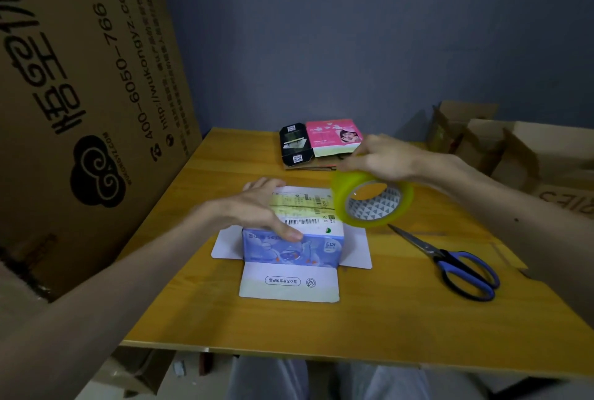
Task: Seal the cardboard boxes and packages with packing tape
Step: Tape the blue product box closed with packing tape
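A small blue and white printed box [294, 247] stands in the middle of the wooden table [369, 313], its side flaps lying open on the tabletop. My left hand [257, 207] lies flat on the box's top with straight fingers, thumb over the front edge. My right hand [382, 157] grips a roll of yellowish clear packing tape [373, 202] held over the box's right end. A strip of tape runs from the roll across the box's top, over the shipping label.
Blue-handled scissors [450, 263] lie on the table to the right of the box. A black flattened carton [295, 144] and a pink box [332, 136] sit at the back. A large brown cardboard sheet [83, 104] leans at the left. Brown boxes [520, 155] stack at the right.
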